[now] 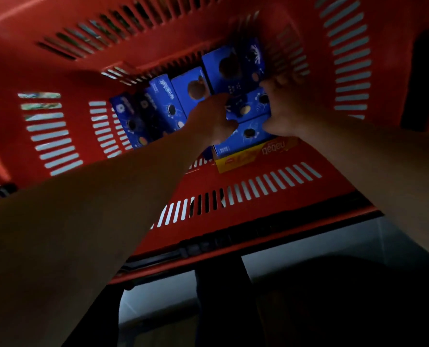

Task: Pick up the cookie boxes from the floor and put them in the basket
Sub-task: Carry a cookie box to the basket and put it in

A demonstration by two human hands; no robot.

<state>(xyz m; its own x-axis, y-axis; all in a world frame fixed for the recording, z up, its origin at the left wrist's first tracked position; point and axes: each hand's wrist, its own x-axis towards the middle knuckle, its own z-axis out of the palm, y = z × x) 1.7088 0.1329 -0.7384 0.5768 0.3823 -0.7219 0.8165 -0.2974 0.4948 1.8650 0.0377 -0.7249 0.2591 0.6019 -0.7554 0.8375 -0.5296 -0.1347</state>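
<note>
The red slotted basket (233,196) fills the view, both forearms reaching down into it. Along its floor lie blue cookie boxes: a row of them (158,108) toward the left wall, another (233,66) tilted near the far wall, and a yellow box (243,159) against the near wall. Between the hands sits a blue box (249,108) with one more (248,135) just nearer. To seat it well, press it flat and square against its neighbours. The left hand (212,118) curls against its left edge; the right hand (287,108) clasps its right side, fingers bent, though blur hides the exact grip.
</note>
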